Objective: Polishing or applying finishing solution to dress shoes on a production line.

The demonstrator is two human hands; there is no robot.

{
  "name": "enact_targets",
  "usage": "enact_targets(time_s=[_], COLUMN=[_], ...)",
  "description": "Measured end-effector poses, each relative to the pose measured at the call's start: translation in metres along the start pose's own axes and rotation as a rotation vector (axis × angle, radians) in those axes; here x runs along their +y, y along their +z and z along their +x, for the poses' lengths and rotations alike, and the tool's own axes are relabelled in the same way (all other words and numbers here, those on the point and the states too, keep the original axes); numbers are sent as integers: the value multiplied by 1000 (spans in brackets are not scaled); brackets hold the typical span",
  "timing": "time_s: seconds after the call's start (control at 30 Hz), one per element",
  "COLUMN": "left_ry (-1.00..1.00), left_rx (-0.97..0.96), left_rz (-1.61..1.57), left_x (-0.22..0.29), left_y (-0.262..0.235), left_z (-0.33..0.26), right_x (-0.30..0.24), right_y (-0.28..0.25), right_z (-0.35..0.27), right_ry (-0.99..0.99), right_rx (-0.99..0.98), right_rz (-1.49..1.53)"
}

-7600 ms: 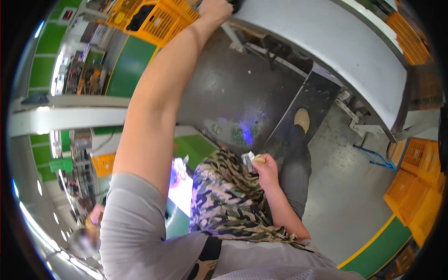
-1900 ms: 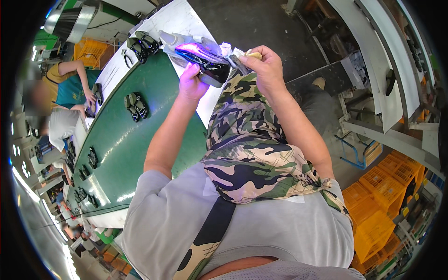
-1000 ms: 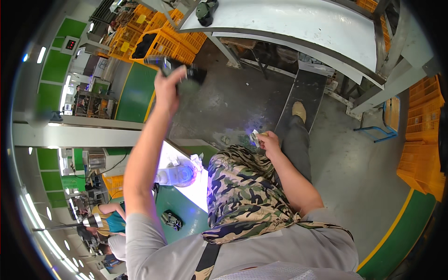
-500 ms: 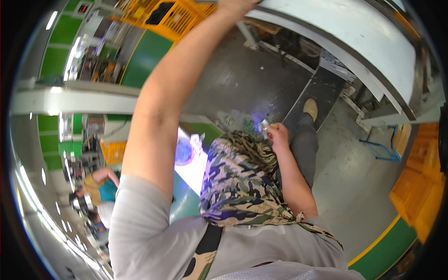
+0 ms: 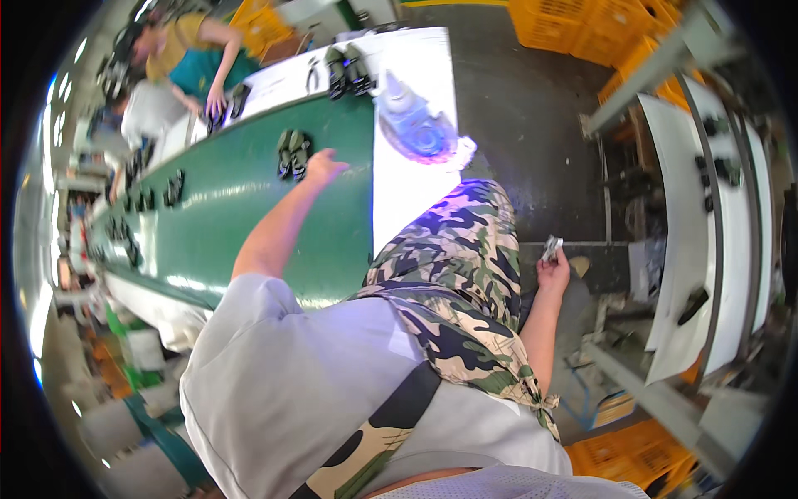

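My left hand (image 5: 327, 166) is stretched out over the green conveyor belt (image 5: 241, 216), fingers extended and nothing visible in it. Just beside it on the belt lies a pair of dark green and black shoes (image 5: 293, 155). Low at my right side, my right hand (image 5: 554, 273) is closed on a small crumpled whitish wad (image 5: 551, 247); its material is unclear. On the white table (image 5: 407, 212) in front of me, a translucent bottle with a pointed nozzle (image 5: 402, 101) stands by a bluish round dish (image 5: 430, 141). Another shoe pair (image 5: 349, 71) sits at the table's far side.
A plier-like tool (image 5: 312, 75) lies near the far shoes. Across the belt a co-worker (image 5: 195, 50) handles shoes. More shoes (image 5: 173, 188) dot the belt's left. At right stands a rack with white shelves (image 5: 682, 249) holding dark shoes. Orange crates (image 5: 565, 29) are at the back.
My body and view have turned toward the belt. My left hand has left the white shelf and now reaches over the belt beside the shoes. My right hand still holds the wad.
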State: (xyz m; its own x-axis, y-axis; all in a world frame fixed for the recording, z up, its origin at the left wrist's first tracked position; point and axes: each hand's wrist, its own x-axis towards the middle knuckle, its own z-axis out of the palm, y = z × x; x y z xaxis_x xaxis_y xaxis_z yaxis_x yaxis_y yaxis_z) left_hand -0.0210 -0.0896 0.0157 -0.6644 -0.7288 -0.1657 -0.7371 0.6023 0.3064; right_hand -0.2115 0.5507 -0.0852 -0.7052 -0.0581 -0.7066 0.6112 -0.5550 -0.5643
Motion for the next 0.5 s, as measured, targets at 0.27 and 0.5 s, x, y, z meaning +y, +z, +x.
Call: enact_targets(time_s=[0.27,0.5], left_ry=[-400,-317], left_rx=[115,199], left_rz=[-168,-28], left_x=[-148,-109], left_y=[4,7], left_z=[12,70], right_x=[-29,-53], right_y=[72,118], right_z=[-36,-42], right_ry=[-38,-121], right_rx=[-36,-94], right_rz=[-177,-298])
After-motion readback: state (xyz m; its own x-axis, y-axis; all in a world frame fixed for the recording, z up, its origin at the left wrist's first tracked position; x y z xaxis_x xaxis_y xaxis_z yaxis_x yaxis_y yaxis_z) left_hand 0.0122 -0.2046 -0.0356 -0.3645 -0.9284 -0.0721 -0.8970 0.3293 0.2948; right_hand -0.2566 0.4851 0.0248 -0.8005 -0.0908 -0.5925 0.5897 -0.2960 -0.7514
